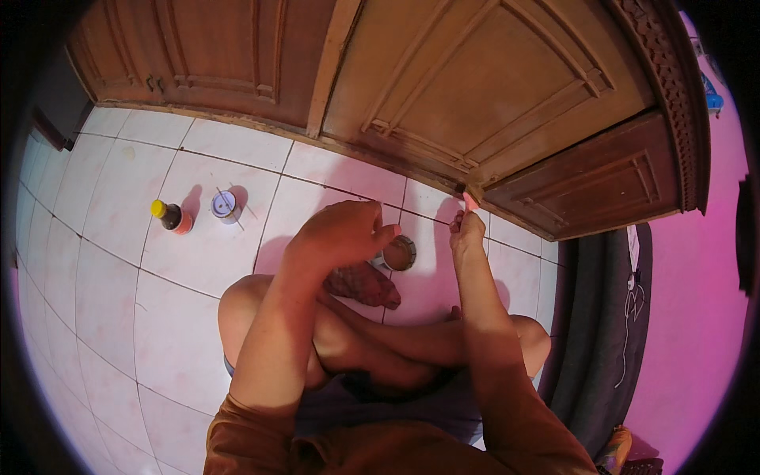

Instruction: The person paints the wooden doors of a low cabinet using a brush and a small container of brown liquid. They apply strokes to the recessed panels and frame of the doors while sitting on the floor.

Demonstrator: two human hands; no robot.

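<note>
My right hand [467,229] grips the pink handle of a paintbrush [469,200]. The brush's dark bristles meet the bottom edge of a brown wooden cabinet [493,89], at a corner by the floor. My left hand [341,231] hovers over the floor with bent fingers and the thumb pointing right; its palm side is hidden. Just beyond the thumb stands a cup [399,254] of brown liquid, partly covered by that hand. My bare foot [365,286] rests right below the cup, and my legs are crossed.
To the left, on the white tiled floor [178,332], stand a dark bottle [172,218] with a yellow cap and an open can [225,206] with a thin stick across it. A dark cushion [585,320] with a white cable [626,338] lies along the pink wall [689,332].
</note>
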